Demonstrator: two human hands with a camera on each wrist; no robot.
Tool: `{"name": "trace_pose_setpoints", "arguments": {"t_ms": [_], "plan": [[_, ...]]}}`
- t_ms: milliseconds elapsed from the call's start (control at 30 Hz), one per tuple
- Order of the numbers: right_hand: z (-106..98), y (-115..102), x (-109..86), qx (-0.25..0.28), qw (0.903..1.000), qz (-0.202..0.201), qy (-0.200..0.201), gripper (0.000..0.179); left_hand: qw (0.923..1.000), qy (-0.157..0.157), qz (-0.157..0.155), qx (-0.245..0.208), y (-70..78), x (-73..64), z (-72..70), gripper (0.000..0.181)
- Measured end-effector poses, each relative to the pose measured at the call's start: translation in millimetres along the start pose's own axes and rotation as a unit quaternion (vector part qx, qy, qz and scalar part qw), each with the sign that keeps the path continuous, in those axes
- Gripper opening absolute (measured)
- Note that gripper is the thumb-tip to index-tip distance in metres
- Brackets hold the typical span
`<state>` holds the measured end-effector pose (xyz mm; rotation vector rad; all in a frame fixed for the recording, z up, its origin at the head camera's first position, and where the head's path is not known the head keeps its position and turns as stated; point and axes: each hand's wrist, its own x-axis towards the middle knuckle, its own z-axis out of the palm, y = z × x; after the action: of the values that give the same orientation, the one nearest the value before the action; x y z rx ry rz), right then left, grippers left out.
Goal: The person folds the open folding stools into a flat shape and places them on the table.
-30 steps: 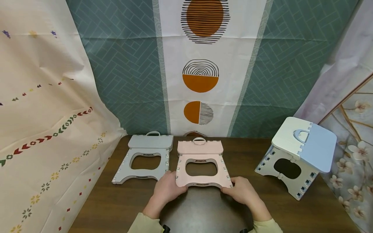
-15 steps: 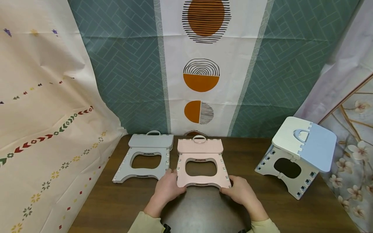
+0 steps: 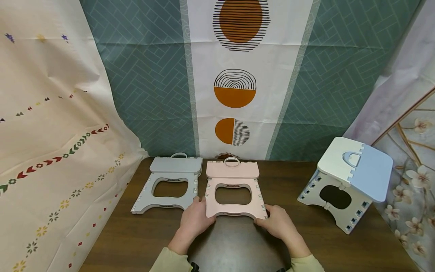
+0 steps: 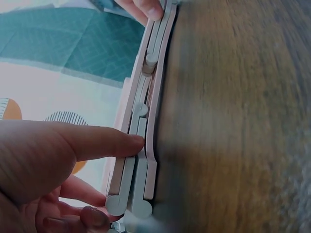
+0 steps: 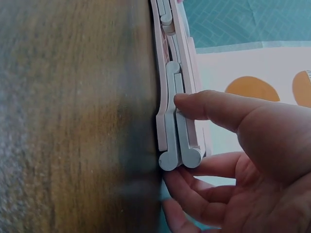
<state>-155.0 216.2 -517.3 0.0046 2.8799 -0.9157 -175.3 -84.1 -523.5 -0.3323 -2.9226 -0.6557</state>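
Note:
A folded pink step stool lies flat on the dark wood table, its loop handle toward the back. My left hand grips its near left corner. In the left wrist view the thumb presses the front edge, where grey-white folded legs show between pink panels. At the near right corner my right hand holds the stool the same way. Its thumb lies on the front edge and the other fingers curl beside the corner in the right wrist view. A folded grey-blue stool lies just left of the pink one.
An unfolded stool with a white and light blue top stands at the right of the table. A green and white patterned cloth hangs behind, with a cream cloth at the left and a floral cloth at the right.
The pink stool has shifted slightly left and back and sits a little straighter, with both hands moving along with it. The grey-blue and unfolded stools stay in place.

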Motion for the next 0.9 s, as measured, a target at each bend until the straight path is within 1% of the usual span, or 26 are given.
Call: {"name": "trace_pose_setpoints", "arguments": {"t_ms": [133, 267, 433, 700, 900], "plan": [[2.9, 2.9, 2.1, 0.001, 0.9999, -0.011, 0.003, 0.064, 0.9999, 0.001, -0.007, 0.012, 0.0, 0.4, 0.2, 0.055], [4.6, 3.7, 3.1, 0.0, 0.9999, -0.015, 0.003, 0.07, 0.9998, 0.002, -0.013, 0.016, -0.6, 1.6, -0.1, 0.061], [4.6, 1.3, 4.9, 0.001, 0.9998, -0.018, 0.0, 0.076, 0.9996, 0.01, -0.015, 0.02, -1.7, 3.0, 0.1, 0.063], [6.8, 0.5, 7.6, 0.001, 0.9999, -0.016, -0.003, 0.079, 0.9987, 0.013, -0.025, 0.043, -0.3, 5.0, 1.0, 0.072], [8.5, 1.0, 11.1, 0.0, 0.9999, -0.012, -0.007, 0.079, 0.9983, 0.018, -0.031, 0.045, -0.8, 5.1, 2.9, 0.072]]}}
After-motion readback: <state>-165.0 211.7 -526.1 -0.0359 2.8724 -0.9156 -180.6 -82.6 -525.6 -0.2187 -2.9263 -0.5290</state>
